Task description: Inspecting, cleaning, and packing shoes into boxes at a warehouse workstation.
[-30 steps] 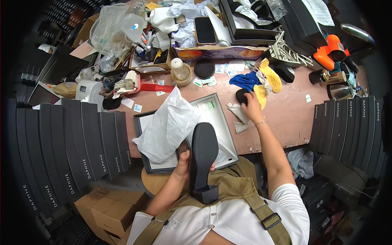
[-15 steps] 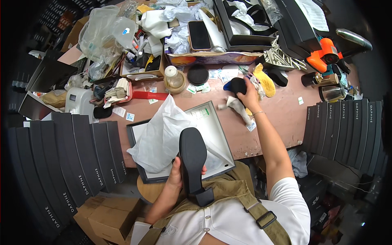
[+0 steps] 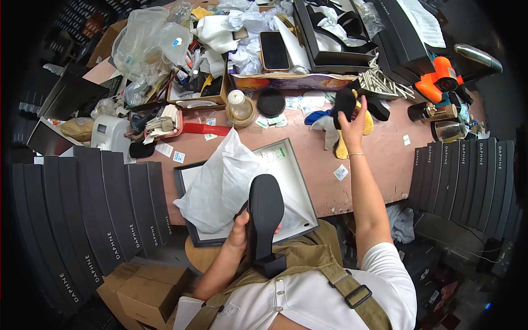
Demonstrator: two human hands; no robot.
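My left hand [image 3: 238, 234] is closed around a black heeled shoe [image 3: 266, 206], held above my lap with its sole up and its block heel toward me. My right hand [image 3: 353, 124] reaches to the far right of the table. Its thumb and fingers hold a black, long, soft-looking pad [image 3: 345, 103], whose exact kind I cannot make out. Just beside it lie a grey-white cloth [image 3: 326, 131], a blue cloth [image 3: 316, 117] and a yellow piece [image 3: 341, 148]. Near my left hand, white tissue paper [image 3: 220, 179] fills an open shoe box [image 3: 297, 179].
Stacks of black shoe boxes stand at the left [image 3: 104, 203] and right [image 3: 459, 176]. Along the back are a jar [image 3: 240, 110], a round black lid [image 3: 271, 103], a phone [image 3: 274, 50], a tray of white sticks [image 3: 379, 77] and an orange tool [image 3: 440, 80].
My right hand has moved up and to the right with the black pad, which now stands on end. The grey-white cloth has shifted beside the blue one. My left hand keeps the shoe nearly still.
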